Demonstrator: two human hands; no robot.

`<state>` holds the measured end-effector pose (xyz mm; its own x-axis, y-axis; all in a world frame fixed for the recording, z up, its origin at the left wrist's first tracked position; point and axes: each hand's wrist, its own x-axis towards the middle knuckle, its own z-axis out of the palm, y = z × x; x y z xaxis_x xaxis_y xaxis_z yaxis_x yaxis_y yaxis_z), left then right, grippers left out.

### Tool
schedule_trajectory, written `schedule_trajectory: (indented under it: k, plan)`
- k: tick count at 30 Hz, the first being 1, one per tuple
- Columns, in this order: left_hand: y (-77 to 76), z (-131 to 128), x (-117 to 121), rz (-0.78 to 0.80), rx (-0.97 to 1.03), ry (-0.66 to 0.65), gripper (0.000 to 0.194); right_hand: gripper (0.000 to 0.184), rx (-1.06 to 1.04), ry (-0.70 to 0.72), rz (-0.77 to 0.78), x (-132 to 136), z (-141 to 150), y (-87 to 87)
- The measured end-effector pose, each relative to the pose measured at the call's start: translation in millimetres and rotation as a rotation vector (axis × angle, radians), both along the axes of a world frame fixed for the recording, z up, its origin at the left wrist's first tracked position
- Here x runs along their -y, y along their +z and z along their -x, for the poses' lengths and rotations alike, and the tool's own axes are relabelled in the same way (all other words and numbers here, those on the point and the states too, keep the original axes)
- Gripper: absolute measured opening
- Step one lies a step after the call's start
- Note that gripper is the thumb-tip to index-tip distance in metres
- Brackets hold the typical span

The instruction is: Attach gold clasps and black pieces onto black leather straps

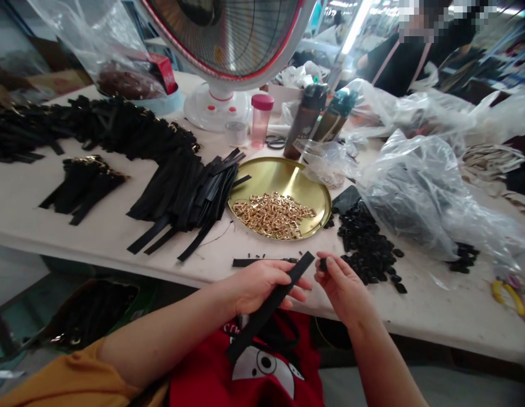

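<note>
My left hand [269,285] holds a flat black strap [271,305], thumb on top and fingers beneath, its far end pointing up and right. Close to that end, my right hand [341,285] pinches a small black piece [323,264] between thumb and fingertips; its exact kind is too small to tell. The strap and the piece are apart. Another black strap [249,262] lies flat on the table just behind my left hand. Farther back, a round gold tray [305,175] bears a heap of small gold metal buckles [275,215].
Black straps [177,186] are piled left of the tray, with a smaller bundle [82,183] beside them. Small black pieces [366,243] lie heaped at right near a clear plastic bag [415,192]. Behind stand a fan [220,107], bottles [305,121] and a pink-lidded cup [261,121]. Yellow-handled pliers [509,297] lie far right.
</note>
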<state>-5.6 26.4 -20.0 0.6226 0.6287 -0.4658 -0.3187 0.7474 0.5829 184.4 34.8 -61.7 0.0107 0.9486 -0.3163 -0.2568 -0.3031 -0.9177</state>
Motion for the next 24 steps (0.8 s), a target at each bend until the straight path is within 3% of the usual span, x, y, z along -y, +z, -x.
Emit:
schedule_trajectory:
  k: [3,9,11,15,18,21,24]
  plan:
    - [-0.6,2.2,7.0,0.039,0.006,0.011,0.026,0.025,-0.244,-0.101,0.12,8.9,7.4,-0.7]
    - [-5.3,2.8,15.3,0.111,-0.001,0.006,0.024,0.021,-0.381,-0.123,0.168,26.4,16.9,-0.6]
    - [-10.1,2.9,16.3,0.008,-0.083,0.024,0.028,0.02,-0.421,-0.137,0.2,31.7,19.8,-0.3]
    - [-14.9,3.0,17.7,-0.403,-0.387,0.065,0.027,0.017,-0.485,-0.186,0.247,37.7,26.8,4.6]
    - [-11.2,3.0,20.1,-0.653,-0.615,0.061,0.024,0.026,-0.475,-0.195,0.214,39.7,32.9,11.1]
    - [-6.8,2.9,23.3,-0.802,-0.759,0.038,0.022,0.035,-0.429,-0.183,0.18,40.9,37.3,14.3]
    - [-6.4,2.7,26.1,-0.891,-0.841,0.034,0.022,0.029,-0.373,-0.172,0.144,42.0,38.5,10.9]
